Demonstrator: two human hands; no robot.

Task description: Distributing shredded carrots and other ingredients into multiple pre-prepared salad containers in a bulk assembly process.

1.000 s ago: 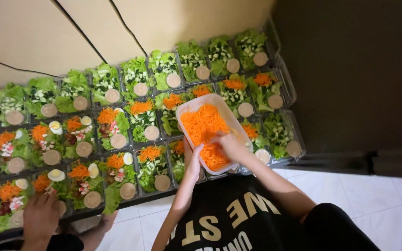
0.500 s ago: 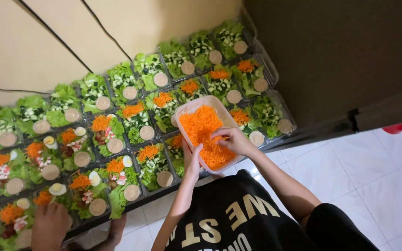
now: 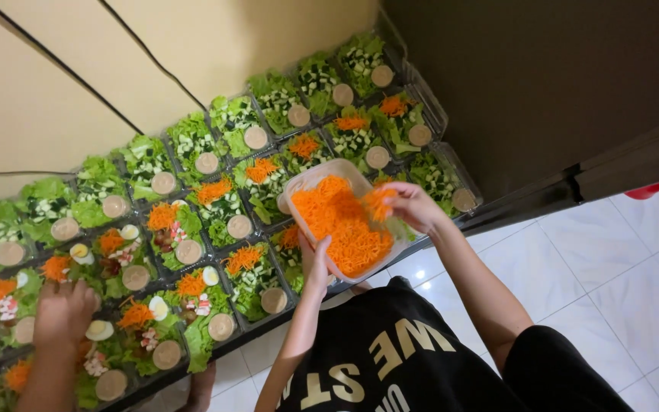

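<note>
- While the tub of shredded carrot (image 3: 342,221) is held over the salad trays, it is propped from its 7 o'clock side by the left hand (image 3: 316,263); fingers clasped on the rim/underside, thumb up against the wall.
- Right hand (image 3: 409,206) is seen at the tub's 3 o'clock edge, fingers pinched round a tuft of carrot shreds (image 3: 379,202) just above the pile.
- Tub: clear plastic, rectangular, tilted, approx. half filled w/ orange shreds.
- Salad trays (image 3: 215,206) are laid in diagonal rows on the floor, running from 8 o'clock to 1 o'clock along the cream wall (image 3: 55,91); each is lined w/ lettuce, cucumber cubes & a round sauce cup (image 3: 239,226).
- Carrot is already seen on many trays; the back row at 11–12 o'clock is green only.
- Egg halves (image 3: 158,307) & red-white strips are seen on trays at 8 o'clock.
- Another person's hand (image 3: 62,311) is set on the trays at 8 o'clock; its fingers cannot be told.
- White floor tiles (image 3: 612,267) lie at 4 o'clock, dark cabinet (image 3: 535,84) at 2 o'clock.
</note>
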